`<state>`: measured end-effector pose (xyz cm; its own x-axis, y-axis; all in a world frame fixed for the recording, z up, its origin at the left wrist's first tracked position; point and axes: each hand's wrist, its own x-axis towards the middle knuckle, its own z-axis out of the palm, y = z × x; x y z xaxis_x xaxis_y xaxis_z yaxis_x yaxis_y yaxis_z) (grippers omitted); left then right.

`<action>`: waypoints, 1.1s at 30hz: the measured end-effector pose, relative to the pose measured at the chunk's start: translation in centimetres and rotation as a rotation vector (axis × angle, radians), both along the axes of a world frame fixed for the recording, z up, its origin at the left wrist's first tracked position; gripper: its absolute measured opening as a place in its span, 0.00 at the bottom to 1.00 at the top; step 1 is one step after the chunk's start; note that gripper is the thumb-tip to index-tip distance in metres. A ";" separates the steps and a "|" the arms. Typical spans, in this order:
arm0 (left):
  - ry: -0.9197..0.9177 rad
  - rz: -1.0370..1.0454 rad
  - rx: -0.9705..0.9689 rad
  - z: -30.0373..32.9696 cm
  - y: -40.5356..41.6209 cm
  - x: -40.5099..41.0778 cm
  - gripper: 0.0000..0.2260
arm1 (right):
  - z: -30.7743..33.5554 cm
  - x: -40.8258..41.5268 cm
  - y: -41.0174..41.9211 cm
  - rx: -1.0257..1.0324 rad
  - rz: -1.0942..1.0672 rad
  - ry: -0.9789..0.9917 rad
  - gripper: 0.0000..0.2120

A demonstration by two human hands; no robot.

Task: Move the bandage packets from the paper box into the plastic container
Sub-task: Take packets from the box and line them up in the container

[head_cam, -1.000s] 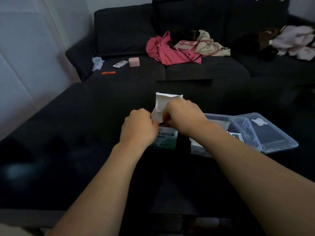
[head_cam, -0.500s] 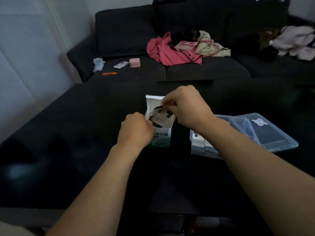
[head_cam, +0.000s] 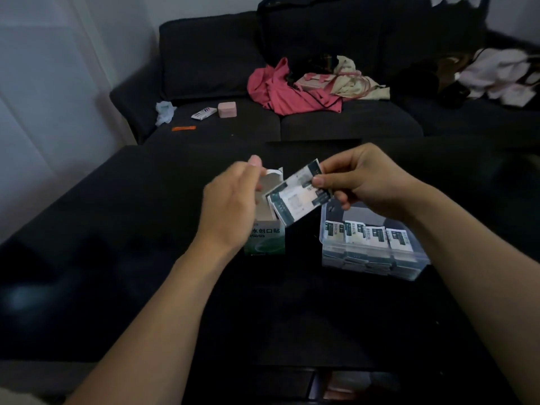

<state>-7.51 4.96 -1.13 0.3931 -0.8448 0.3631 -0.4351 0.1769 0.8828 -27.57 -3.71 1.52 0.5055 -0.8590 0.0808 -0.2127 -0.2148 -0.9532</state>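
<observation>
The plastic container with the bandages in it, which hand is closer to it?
Right. The right hand hangs just above the plastic container, pinching bandage packets; the left hand is by the paper box.

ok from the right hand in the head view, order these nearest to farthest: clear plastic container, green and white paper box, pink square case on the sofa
1. Clear plastic container: just below the right hand.
2. Green and white paper box: to its left, by the left hand.
3. Pink square case: far back left on the sofa.
</observation>
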 end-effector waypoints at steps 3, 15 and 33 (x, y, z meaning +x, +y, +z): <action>0.210 -0.283 0.337 0.0 0.4 -1.6 0.27 | 0.4 -0.5 0.5 0.023 0.096 0.069 0.07; 0.554 -0.515 0.624 -0.6 -1.2 -5.7 0.25 | -0.4 -3.0 0.4 -0.114 -0.017 0.148 0.14; 0.780 -0.604 0.723 -0.6 -2.6 -7.4 0.24 | -1.2 -4.3 0.2 -0.219 0.003 0.207 0.14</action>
